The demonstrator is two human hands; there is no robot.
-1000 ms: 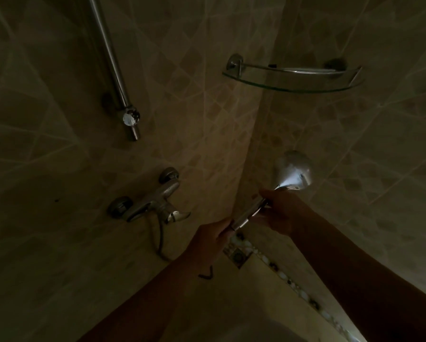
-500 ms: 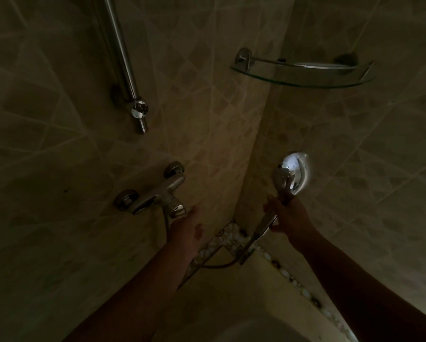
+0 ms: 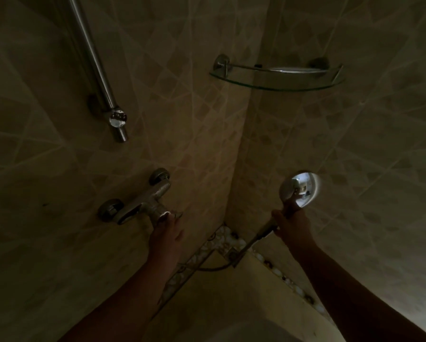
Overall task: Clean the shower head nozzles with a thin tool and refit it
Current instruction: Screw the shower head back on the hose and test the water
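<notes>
Chrome gleams in a dim tiled shower corner, where the shower head (image 3: 299, 188) is held up at right, its rounded back mirroring the room and its nozzle face turned away toward the right wall. The right hand (image 3: 291, 222) has its grip curled around the handle just below the head, and the hose (image 3: 244, 250) runs from under that hand down and left toward the corner, looping low over the patterned mosaic border (image 3: 207, 245). At left, the left hand (image 3: 167, 229) reaches up to the wall-mounted mixer tap (image 3: 137, 203), fingers touching its lever; the gloom hides whether that grip is closed on the lever or merely resting against it. Above the tap, a slanted chrome riser rail (image 3: 95, 62) ends in a round bracket on the left wall. Farther up, a curved glass corner shelf (image 3: 276, 86) with a metal guard rail spans the two walls. Beige diamond-pattern tiles (image 3: 379, 132) cover both walls.
</notes>
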